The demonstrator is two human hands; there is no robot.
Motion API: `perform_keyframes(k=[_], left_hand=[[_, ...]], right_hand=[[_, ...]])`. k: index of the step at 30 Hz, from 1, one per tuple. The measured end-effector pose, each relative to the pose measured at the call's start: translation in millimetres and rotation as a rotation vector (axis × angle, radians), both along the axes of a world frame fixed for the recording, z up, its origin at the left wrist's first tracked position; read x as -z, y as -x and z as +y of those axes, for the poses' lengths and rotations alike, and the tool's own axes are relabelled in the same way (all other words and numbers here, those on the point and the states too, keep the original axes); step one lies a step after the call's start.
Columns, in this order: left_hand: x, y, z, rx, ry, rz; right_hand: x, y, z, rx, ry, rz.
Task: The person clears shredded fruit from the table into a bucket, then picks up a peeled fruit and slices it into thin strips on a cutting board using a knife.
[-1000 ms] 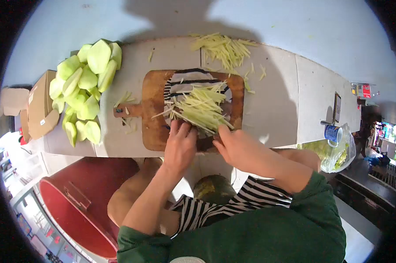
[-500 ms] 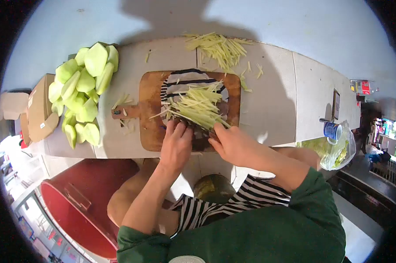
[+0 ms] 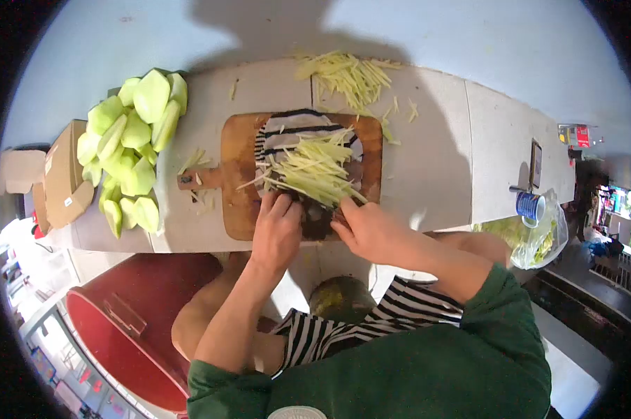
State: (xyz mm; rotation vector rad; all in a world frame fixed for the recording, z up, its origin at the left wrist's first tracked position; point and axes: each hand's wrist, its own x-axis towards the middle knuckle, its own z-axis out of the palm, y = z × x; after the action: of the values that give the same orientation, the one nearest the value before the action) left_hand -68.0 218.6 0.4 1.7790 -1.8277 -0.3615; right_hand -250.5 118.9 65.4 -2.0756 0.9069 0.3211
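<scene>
A wooden cutting board (image 3: 237, 146) lies on the tiled counter, its handle pointing left. On it is a striped cloth (image 3: 298, 120), with a heap of pale green shreds (image 3: 315, 166) on top. My left hand (image 3: 276, 227) is at the board's near edge, fingers bent at the lower left of the heap. My right hand (image 3: 368, 227) is closed at the heap's lower right, thumb and fingers round something dark. A dark shape, perhaps a blade, lies between the hands; it is too unclear to name.
Peeled green pieces (image 3: 137, 133) are piled at the left beside a cardboard box (image 3: 67, 178). More shreds (image 3: 347, 77) lie behind the board. A red bin (image 3: 134, 321) stands below left. At the right are a blue cup (image 3: 530, 207), a plastic bag (image 3: 545, 244) and a phone-like object (image 3: 535, 165).
Both hands have shifted slightly left in view, along with the board and counter. The dark shape between the hands shows more, and fewer shreds lie by my left fingertips.
</scene>
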Motion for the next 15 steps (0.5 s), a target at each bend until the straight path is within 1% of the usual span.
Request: perform_keyframes(k=[1, 3, 4, 6, 7, 9, 10, 13, 15], left_hand=[[-2, 0, -3, -0.004, 0.01, -0.005], [-6, -1, -5, -0.06, -0.019, 0.104], [-8, -4, -5, -0.063, -0.023, 0.102], [-15, -14, -10, -0.241, -0.064, 0.128], [-17, -19, -11, -0.24, -0.065, 0.124], [-24, -28, -14, -0.453, -0.293, 0.158], [-30, -31, -15, -0.478, -0.491, 0.125], [-22, -22, -16, -0.492, -0.503, 0.086], [-17, -23, -19, -0.497, -0.533, 0.128]], right_hand=[[-2, 0, -4, -0.004, 0.01, -0.005], [-7, 3, -9, 0.018, 0.041, -0.087], [-14, 4, -13, 0.016, 0.036, -0.089], [-30, 7, -27, 0.092, 0.075, -0.109], [-30, 10, -32, 0.093, 0.074, -0.112], [-29, 15, -43, 0.192, 0.047, -0.207], [-24, 18, -46, 0.22, 0.076, -0.228], [-18, 23, -54, 0.274, 0.142, -0.189], [-14, 24, -58, 0.296, 0.195, -0.247]])
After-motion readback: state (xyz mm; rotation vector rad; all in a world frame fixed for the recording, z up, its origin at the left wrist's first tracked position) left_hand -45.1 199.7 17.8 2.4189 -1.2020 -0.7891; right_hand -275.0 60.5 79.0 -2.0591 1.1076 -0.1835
